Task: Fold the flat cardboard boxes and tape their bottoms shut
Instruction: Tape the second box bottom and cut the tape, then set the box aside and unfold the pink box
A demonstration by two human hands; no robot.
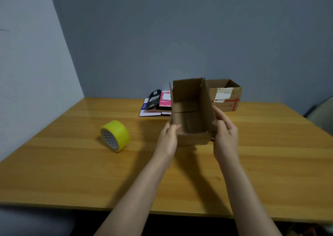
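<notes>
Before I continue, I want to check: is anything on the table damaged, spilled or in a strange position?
Nothing is spilled or broken. Only the yellow tape roll stands on its edge, so it might roll. The box held by both hands looks intact.

Both hands (196,138) grip an open cardboard box (192,109) above the table (72,172).

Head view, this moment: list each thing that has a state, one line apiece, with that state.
Held cardboard box: opened out, open top toward the camera, bottom flaps folded in.
Left hand: gripping the box's left side.
Right hand: gripping the box's right side.
Yellow tape roll: on the table, untouched.
Far cardboard box: assembled, top open, labelled.
Flat packages: stacked lying flat.
</notes>
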